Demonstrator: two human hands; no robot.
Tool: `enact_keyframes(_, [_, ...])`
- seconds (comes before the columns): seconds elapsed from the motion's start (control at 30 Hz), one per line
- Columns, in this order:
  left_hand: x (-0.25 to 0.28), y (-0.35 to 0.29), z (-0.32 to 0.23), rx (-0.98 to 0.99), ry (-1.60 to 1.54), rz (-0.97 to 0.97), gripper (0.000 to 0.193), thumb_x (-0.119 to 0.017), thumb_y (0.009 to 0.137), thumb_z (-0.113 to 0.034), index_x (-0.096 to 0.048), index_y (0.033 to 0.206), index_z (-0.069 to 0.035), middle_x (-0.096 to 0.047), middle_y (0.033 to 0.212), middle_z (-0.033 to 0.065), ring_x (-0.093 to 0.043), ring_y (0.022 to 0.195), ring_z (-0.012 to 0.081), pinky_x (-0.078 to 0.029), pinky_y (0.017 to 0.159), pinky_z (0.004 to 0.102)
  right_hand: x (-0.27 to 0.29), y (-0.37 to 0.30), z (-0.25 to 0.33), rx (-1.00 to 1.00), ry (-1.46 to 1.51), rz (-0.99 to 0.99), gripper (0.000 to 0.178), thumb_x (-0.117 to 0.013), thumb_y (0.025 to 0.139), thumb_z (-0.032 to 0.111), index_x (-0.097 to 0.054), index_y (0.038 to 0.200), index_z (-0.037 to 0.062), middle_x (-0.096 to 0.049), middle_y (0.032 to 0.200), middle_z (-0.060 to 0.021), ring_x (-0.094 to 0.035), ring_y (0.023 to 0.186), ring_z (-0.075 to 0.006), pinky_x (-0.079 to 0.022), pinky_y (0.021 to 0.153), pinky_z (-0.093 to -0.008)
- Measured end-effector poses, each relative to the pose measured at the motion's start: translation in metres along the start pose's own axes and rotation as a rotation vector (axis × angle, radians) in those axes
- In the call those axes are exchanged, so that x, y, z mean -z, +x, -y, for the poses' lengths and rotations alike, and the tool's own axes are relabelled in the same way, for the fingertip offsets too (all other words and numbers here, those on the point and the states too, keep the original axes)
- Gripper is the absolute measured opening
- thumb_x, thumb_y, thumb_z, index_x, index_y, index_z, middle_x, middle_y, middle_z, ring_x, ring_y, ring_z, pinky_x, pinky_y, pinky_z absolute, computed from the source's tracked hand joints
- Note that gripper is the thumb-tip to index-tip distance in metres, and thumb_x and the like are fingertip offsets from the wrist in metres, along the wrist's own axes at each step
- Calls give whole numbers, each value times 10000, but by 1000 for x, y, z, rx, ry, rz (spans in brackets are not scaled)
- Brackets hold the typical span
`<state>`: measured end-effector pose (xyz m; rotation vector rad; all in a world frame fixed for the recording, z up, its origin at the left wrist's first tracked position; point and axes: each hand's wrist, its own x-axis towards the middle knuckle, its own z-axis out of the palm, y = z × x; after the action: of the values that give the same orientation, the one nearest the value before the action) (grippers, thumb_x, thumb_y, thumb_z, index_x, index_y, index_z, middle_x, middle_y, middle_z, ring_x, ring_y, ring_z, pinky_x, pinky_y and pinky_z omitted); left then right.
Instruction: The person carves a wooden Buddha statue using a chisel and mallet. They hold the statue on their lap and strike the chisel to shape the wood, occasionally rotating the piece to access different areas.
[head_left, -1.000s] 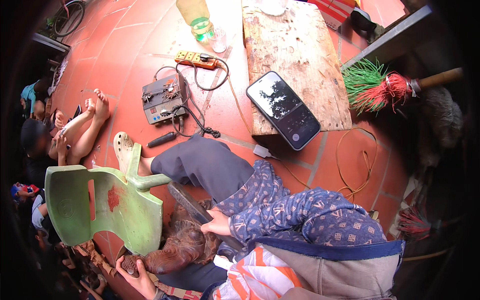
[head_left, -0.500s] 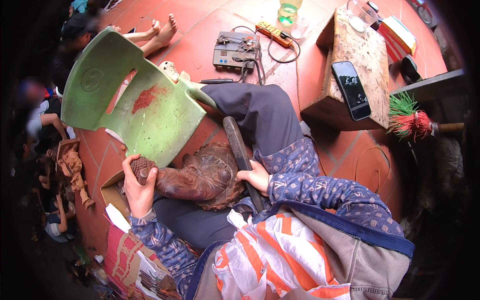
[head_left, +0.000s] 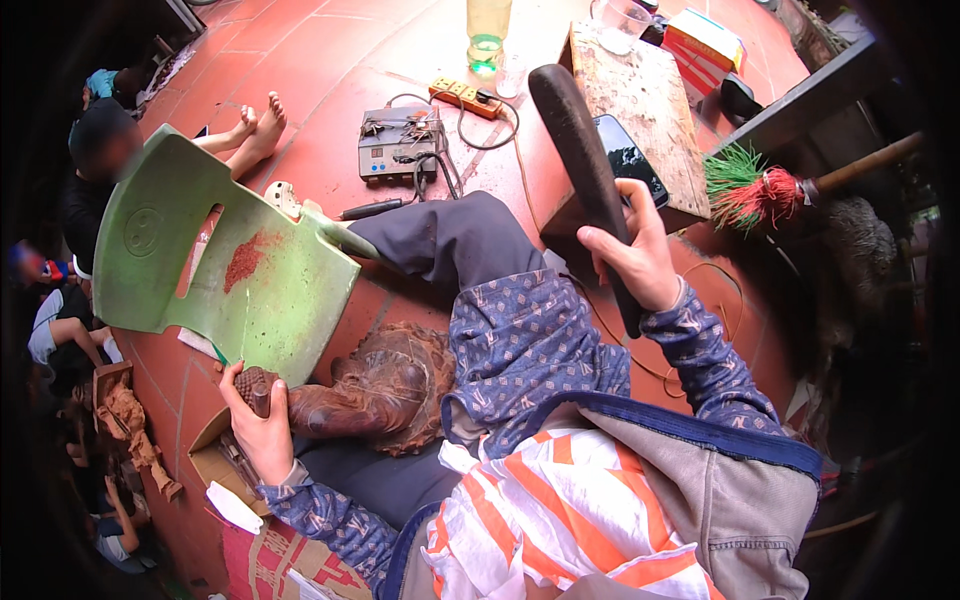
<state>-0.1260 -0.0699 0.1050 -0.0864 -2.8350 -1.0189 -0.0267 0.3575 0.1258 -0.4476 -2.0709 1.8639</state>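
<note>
Step in hand, as we judge it: wind-up for a knock on the carving (head_left: pixel 365 390). We see it lying across the lap, just right of the green chair (head_left: pixel 280 320). Left grip (head_left: pixel 262 435) is closed round its bumpy end (head_left: pixel 257 380), below the chair's lower edge (small rod (head_left: pixel 262 402) there too, maybe a chisel, can't tell). Right grip (head_left: pixel 645 255) has fingers wrapped on a dark bar (head_left: pixel 580 150), well right of the chair, raised in front of the phone (head_left: pixel 640 170). We'd say the next move calls for a steady left grip and a controlled downswing, clear of the fingers. Versus half a second ago: bar was low beside the carving, now lifted; left grip stays put; our view has shifted too.
</note>
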Motion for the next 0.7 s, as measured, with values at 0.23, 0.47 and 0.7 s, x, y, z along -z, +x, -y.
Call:
enact_keyframes(0.23, [-6,-2,22,-106,-210,-57,588,-668,881,-236,-388,1362,-48,-533,1228,127,-519,1129,228,-382,997,352,197,68,-47,110,-872,-437,498,-777,725,286,-602,1085,-10,-661,928,-150,-655,815,-217,-510,761,-331])
enact_keyframes(0.47, [30,-24,73,118,-302,-79,560,-644,888,-384,-489,1267,-2,-574,1161,141,-551,1052,204,-469,918,346,226,83,-88,8,-1239,-573,536,-735,745,383,-629,1135,31,-643,1032,-169,-615,977,-300,-469,855,-372])
enact_keyframes(0.7, [59,-60,189,466,-70,-175,407,-608,921,-348,-574,1061,33,-578,955,101,-585,791,142,-549,591,257,134,26,-54,220,-829,-435,610,-740,758,409,-574,1185,6,-564,1008,-141,-559,1016,-291,-457,881,-410])
